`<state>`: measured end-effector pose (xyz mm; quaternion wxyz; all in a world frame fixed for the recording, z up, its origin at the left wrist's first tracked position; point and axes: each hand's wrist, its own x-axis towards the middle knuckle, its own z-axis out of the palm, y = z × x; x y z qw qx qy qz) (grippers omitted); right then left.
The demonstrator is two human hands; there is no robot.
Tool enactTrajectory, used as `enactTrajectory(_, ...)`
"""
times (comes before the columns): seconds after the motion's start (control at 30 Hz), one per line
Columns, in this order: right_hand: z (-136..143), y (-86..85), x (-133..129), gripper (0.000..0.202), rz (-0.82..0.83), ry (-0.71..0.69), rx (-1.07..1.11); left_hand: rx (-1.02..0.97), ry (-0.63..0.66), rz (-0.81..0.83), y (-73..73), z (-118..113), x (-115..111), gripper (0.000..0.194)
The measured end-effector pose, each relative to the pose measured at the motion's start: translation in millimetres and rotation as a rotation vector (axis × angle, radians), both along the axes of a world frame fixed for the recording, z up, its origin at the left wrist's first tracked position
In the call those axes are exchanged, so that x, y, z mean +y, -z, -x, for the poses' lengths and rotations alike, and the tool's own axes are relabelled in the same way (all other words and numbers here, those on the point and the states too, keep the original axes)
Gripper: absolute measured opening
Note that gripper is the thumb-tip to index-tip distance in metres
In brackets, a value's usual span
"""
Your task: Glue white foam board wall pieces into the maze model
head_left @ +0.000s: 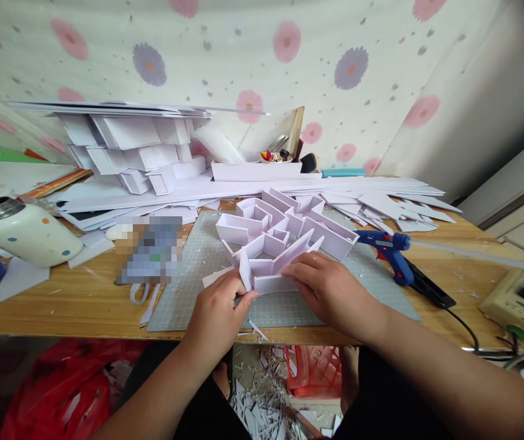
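Note:
A white foam-board model of thin upright walls, joined into several open compartments, rests on a grey-green cutting mat. My left hand pinches the model's near left corner between thumb and fingers, by a small upright panel. At the near right side, my right hand has its fingers closed over a wall's end, thumb underneath and partly hidden. To the right of that hand lies a blue hot glue gun with a small red light and a long clear glue stick out of its back.
Stacked white board structures stand at the back left, with loose board offcuts at the back right. A spotted thermos lies at the left. A power strip is on the right; scraps litter the floor.

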<state>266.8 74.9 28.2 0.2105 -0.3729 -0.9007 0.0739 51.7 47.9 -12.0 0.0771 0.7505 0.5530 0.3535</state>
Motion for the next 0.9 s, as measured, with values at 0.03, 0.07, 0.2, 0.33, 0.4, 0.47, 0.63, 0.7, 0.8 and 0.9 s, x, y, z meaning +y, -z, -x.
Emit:
enactTrajectory(0.03, 0.1, 0.4, 0.1, 0.026, 0.001, 0.002, 0.002, -0.011, 0.008, -0.003, 0.1, 0.9, 0.5, 0.019)
enactTrajectory(0.07, 0.2, 0.7, 0.0, 0.027, -0.001, 0.003, 0.005, -0.019, 0.023, -0.005, 0.2, 1.7, 1.0, 0.018)
enactTrajectory(0.2, 0.2, 0.6, -1.0, 0.031, 0.012, 0.005, 0.013, -0.018, 0.092, -0.012, 0.6, 3.8, 2.6, 0.011)
enactTrajectory(0.33, -0.1, -0.7, -1.4, 0.035, 0.044, 0.005, 0.021, 0.012, 0.087, -0.031, 1.4, 4.2, 4.6, 0.009)
enactTrajectory(0.4, -0.1, -0.7, -0.9, 0.034, 0.055, -0.001, 0.031, 0.035, 0.088, -0.045, 1.9, 3.6, 4.7, 0.01)
enactTrajectory(0.47, 0.0, 0.0, -0.1, 0.033, 0.061, -0.008, 0.043, 0.055, 0.081, -0.061, 2.1, 2.4, 3.9, 0.011)
enactTrajectory(0.63, 0.5, 2.0, 1.8, 0.031, 0.05, -0.014, 0.044, 0.097, 0.034, -0.074, 0.9, -1.9, 0.3, 0.013)
enactTrajectory(0.7, 0.5, 2.4, 2.0, 0.032, 0.049, -0.008, 0.037, 0.106, 0.031, -0.082, 0.2, -2.7, -0.4, 0.014)
enactTrajectory(0.8, 0.2, 2.5, 2.0, 0.035, 0.047, 0.007, 0.017, 0.116, 0.036, -0.08, 0.2, -2.3, -0.6, 0.013)
enactTrajectory(0.9, 0.0, 2.0, 2.1, 0.037, 0.039, 0.015, -0.009, 0.116, 0.049, -0.074, 2.2, -0.3, -0.1, 0.014)
